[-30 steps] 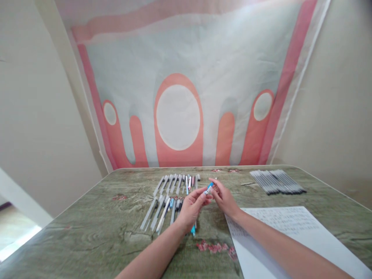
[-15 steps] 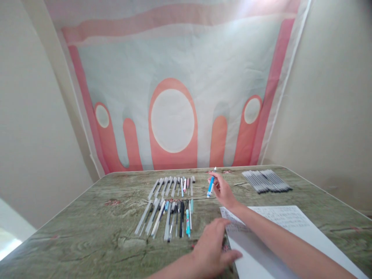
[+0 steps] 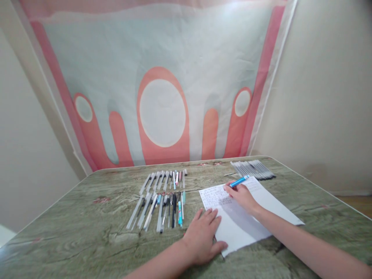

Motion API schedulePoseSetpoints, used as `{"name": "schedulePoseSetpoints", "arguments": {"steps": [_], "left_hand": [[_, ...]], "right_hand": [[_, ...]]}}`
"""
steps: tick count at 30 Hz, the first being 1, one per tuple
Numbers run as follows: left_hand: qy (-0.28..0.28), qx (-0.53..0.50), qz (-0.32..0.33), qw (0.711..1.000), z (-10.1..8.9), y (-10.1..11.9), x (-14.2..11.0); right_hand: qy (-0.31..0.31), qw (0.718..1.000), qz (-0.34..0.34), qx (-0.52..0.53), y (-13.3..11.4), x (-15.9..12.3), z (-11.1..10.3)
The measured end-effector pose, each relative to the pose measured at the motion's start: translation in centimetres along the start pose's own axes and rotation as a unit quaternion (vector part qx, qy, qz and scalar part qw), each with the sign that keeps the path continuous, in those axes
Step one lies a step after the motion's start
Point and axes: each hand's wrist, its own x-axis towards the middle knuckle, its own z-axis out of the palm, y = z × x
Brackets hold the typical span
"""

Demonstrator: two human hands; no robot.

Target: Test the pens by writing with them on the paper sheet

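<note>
A blue pen with white ends is pinched in my right hand, which is over the upper part of a white sheet of paper. Handwritten lines run across the sheet's far part; my right hand hides some of them. My left hand lies flat with fingers spread, across the sheet's left edge and the table beside it. The sheet sits at a slant. Whether the pen's tip touches the paper I cannot tell.
Left of the paper, two rows of pens and caps lie side by side on the wood-patterned table. Several clear pen refills with dark ends lie at the back right. A pink and grey cloth hangs behind the table.
My right hand has brought the blue pen from beside the pen rows onto the paper. The paper has been turned to a slant. My left hand has flattened at its left edge.
</note>
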Motion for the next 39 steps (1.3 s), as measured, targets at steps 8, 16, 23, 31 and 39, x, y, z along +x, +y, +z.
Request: {"name": "schedulePoseSetpoints", "arguments": {"steps": [8,16,23,31,39], "left_hand": [[-0.004,-0.001,-0.001,1.0,-0.2,0.0,0.2],[-0.003,0.001,0.001,1.0,-0.2,0.2,0.5],[-0.005,0.006,0.003,1.0,-0.2,0.2,0.5],[-0.004,0.007,0.002,1.0,0.1,0.1,0.5],[-0.007,0.011,0.001,1.0,0.1,0.1,0.5]], "right_hand": [[-0.002,0.998,0.02,-0.062,1.6,-2.0,-2.5],[0.005,0.984,-0.053,-0.168,1.8,-2.5,-3.7],[-0.018,0.981,-0.067,-0.182,1.8,-2.4,-3.6],[-0.017,0.982,-0.064,-0.18,1.7,-2.5,-3.6],[-0.022,0.979,-0.066,-0.19,1.8,-2.5,-3.6]]}}
